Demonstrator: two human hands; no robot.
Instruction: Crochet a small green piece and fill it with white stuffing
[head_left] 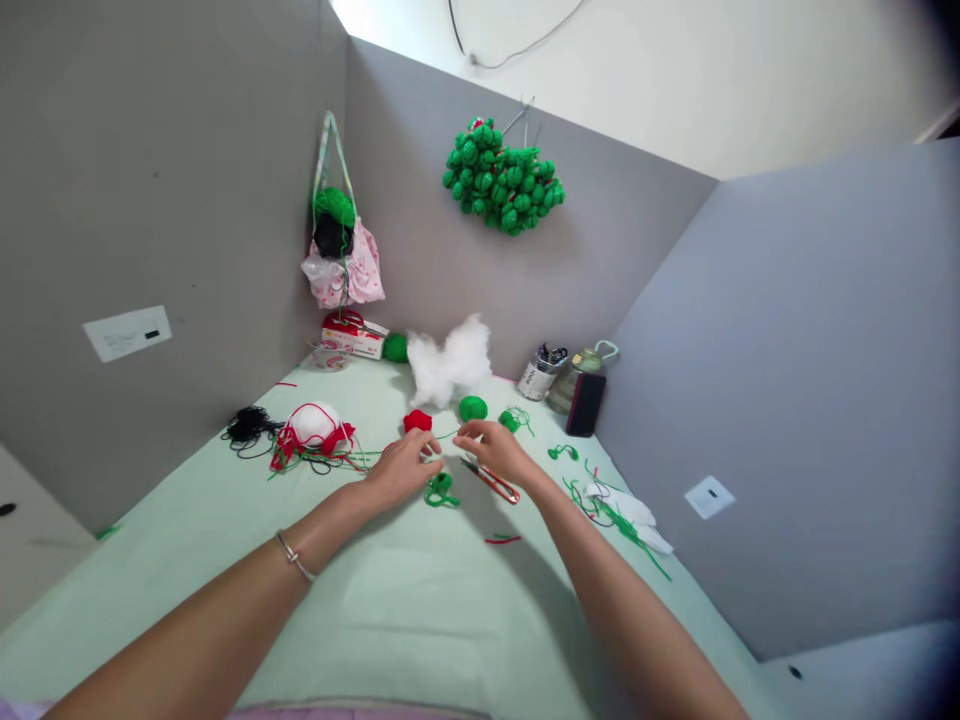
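Observation:
My left hand (405,470) is low over the table, its fingers loosely bent and apart, with nothing visible in them. Beside its fingertips lies a small green crocheted piece (441,484) with a curled tail. My right hand (491,447) is closed in a pinch at the end of a thin green yarn strand (445,435), which runs toward my left hand. Orange-handled thread snips (498,484) lie under my right hand. Just beyond my hands are a red yarn ball (418,421), a green yarn ball (472,408) and a smaller green ball (509,420) with loose thread.
White stuffing (450,362) sits at the back. Left are a white ball in red yarn (313,425) and black yarn (251,427). A pen cup (537,379), a phone (586,405) and yarn scraps (630,525) lie right. Green crocheted pieces (510,185) hang on the partition.

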